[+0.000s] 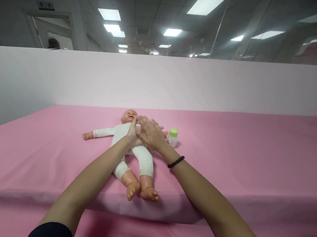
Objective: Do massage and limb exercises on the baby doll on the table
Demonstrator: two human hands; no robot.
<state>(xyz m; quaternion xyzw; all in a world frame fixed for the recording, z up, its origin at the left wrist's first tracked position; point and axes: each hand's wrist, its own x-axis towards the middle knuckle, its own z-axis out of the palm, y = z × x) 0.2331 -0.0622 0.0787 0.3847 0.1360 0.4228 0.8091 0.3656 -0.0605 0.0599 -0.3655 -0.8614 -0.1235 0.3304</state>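
Note:
A baby doll [120, 135] with a white cloth body lies on its back, head away from me and feet towards me. Over its chest and its arm on the right, my left hand [135, 134] and my right hand [151, 133] are pressed together, palm against palm. The fingers of both hands are stretched out, and no object shows between them. Just right of my right hand stands a small white bottle [172, 138] with a green cap, close to the doll's hand. My hands hide part of the doll's torso and arm.
Pink sheeting covers the table [230, 152], whose front edge runs below the doll's feet. A white partition [154, 81] rises behind it. Beyond that are a doorway with a person's head [53, 43] and a dark glass pane [250, 22] with ceiling lights.

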